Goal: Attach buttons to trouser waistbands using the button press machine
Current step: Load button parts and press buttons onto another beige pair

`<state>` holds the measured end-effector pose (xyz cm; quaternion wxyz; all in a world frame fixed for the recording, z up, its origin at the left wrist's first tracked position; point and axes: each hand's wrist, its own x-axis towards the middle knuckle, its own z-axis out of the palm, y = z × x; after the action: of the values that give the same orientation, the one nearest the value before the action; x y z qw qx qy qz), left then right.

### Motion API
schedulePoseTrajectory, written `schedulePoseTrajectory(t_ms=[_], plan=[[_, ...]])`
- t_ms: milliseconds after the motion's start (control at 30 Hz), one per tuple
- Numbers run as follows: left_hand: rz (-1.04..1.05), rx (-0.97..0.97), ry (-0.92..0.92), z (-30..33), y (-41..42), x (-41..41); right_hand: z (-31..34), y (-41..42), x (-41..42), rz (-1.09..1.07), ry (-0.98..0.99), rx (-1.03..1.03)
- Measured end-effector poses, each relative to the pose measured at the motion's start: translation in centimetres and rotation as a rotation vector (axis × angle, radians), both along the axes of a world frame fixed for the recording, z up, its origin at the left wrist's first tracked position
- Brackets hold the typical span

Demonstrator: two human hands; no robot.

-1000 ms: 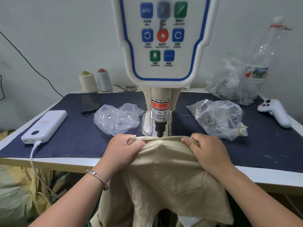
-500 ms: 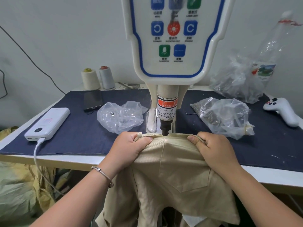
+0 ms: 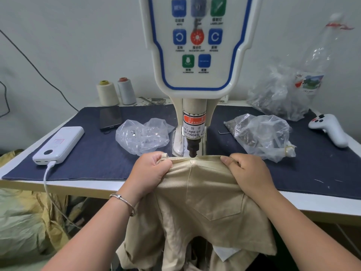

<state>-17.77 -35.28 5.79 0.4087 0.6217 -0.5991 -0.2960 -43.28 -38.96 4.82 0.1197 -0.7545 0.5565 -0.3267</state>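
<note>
Beige trousers [image 3: 207,194] hang over the table's front edge, their waistband [image 3: 195,159] stretched flat under the dark punch [image 3: 193,148] of the white button press machine [image 3: 197,55]. My left hand [image 3: 150,172] pinches the waistband on the left of the punch. On the right, my right hand [image 3: 248,173] grips the same band. The punch tip sits right at the waistband's top edge, between my two hands. No button is visible on the cloth.
A navy cloth [image 3: 93,153] covers the table. On it lie a clear bag [image 3: 142,137] left of the press, a bag of small parts [image 3: 261,133] to the right, a white power bank [image 3: 58,144] with cable, a phone [image 3: 110,117], two thread cones [image 3: 116,92] and a white controller [image 3: 330,130].
The punch, above the waistband edge a second ago, now reaches the waistband's top edge. My hands keep their grip on either side.
</note>
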Motion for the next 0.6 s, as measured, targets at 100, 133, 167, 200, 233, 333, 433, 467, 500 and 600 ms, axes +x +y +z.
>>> schedulePoseTrajectory(t_ms=[100,133,167,200,233,333,433,467,500,600], plan=[[-0.02,0.019,0.109,-0.07,0.11,0.28,0.04,0.03,0.05,-0.012,-0.001,0.011],[-0.027,0.025,0.128,-0.1,0.12,0.35,0.05,0.02,0.07,-0.013,0.0,0.013],[-0.032,0.028,0.136,-0.15,0.11,0.42,0.04,0.02,0.08,-0.012,0.0,0.012],[-0.035,0.029,0.143,-0.21,0.08,0.47,0.05,0.03,0.07,-0.012,-0.001,0.009],[-0.036,0.029,0.154,-0.23,0.05,0.5,0.06,0.04,0.05,-0.012,-0.002,0.007],[-0.041,0.029,0.171,-0.37,0.07,0.58,0.1,0.13,-0.03,-0.012,-0.003,0.01],[-0.049,0.026,0.172,-0.62,0.06,0.65,0.19,0.12,0.0,-0.017,0.005,0.016],[-0.054,0.026,0.176,-0.69,0.03,0.67,0.2,0.1,0.03,-0.019,0.005,0.017],[-0.057,0.026,0.181,-0.78,-0.03,0.68,0.19,0.1,0.03,-0.021,0.005,0.018],[-0.063,0.024,0.2,-0.98,-0.18,0.81,0.17,0.1,0.07,-0.027,0.01,0.018]])
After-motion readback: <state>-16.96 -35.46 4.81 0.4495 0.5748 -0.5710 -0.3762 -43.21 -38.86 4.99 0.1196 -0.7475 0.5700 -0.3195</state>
